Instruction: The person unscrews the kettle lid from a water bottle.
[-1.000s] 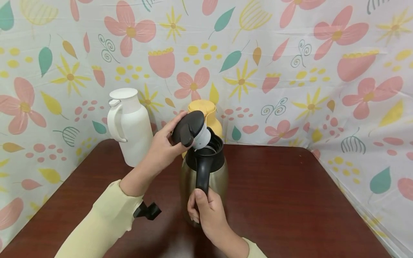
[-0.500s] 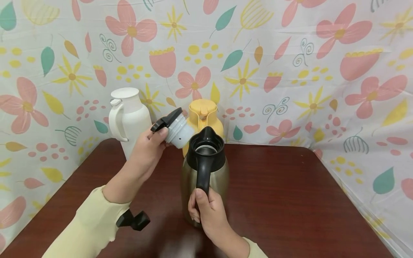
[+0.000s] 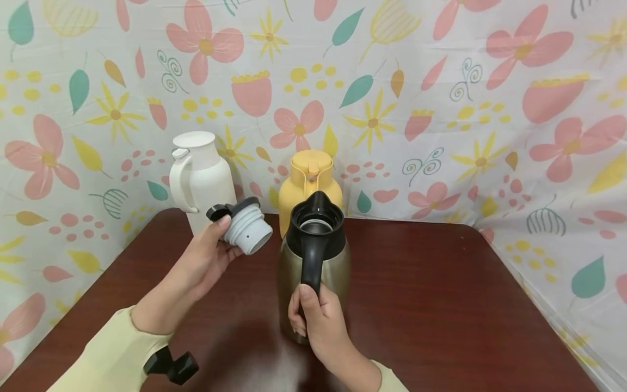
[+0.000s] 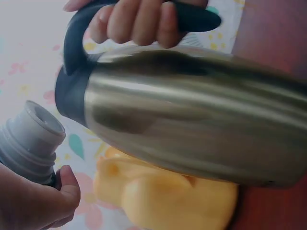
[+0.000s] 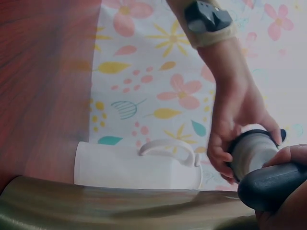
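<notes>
My left hand (image 3: pixel 206 261) holds a lid (image 3: pixel 248 228) by its black top, thumb on one edge. The lid's pale grey ribbed plug tilts down to the right, left of the jug mouth. A brushed gold-brown thermos jug (image 3: pixel 338 272) with a black collar stands on the table, its round mouth uncovered. My right hand (image 3: pixel 320 321) grips the jug's black handle (image 3: pixel 312 261) low down, fingers curled round it. In the left wrist view those curled fingers (image 4: pixel 139 21) show above the steel body. The right wrist view shows the left hand (image 5: pixel 235 115) around the lid's rim.
A white jug (image 3: pixel 210 179) with a loop handle stands at the back left, partly behind the left hand and lid. Behind the steel jug is a yellow jug (image 3: pixel 311 174). A flower-patterned curtain (image 3: pixel 416 81) borders the dark red-brown table (image 3: pixel 441 305).
My left hand has lifted the lid off the jug mouth and carried it left and down, turning its plug to the right. My right hand has stayed on the handle.
</notes>
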The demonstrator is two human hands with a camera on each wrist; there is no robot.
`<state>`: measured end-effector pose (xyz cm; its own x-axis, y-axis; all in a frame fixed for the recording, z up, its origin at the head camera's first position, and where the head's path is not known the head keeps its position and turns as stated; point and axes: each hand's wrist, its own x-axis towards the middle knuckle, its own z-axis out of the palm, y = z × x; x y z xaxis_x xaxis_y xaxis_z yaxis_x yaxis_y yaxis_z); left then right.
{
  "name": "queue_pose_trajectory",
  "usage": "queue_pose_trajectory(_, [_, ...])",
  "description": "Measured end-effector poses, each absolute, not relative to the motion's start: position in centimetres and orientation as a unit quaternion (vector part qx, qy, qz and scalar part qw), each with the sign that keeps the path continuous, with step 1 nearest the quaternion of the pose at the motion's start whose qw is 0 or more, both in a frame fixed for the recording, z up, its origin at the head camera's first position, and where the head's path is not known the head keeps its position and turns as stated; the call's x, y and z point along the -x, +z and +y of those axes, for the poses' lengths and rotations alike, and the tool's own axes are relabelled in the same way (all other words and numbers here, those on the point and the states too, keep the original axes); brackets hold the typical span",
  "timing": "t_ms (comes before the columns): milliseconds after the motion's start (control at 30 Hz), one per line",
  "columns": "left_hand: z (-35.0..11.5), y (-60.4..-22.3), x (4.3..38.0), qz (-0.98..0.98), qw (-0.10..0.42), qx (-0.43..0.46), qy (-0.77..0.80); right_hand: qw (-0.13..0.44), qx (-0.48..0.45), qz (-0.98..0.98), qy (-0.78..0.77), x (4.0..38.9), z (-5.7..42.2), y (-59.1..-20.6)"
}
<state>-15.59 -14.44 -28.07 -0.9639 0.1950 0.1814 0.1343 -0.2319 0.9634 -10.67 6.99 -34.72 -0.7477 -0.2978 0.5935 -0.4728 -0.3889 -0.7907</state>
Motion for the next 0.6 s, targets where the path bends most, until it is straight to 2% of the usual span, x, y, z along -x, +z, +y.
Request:
queue_pose_trajectory(333, [-16.1,-33.6,14.7,0.635,0.117,-0.036,0.763,0.065,-0.353,-0.556,0.749,10.8,6.9,-34.6])
queue_pose_trajectory(600, [-16.8,-37.2,13.7,0.627,0.184,0.01,0.757,0.074,-0.357,-0.558,0.745,10.8,6.9,-34.6])
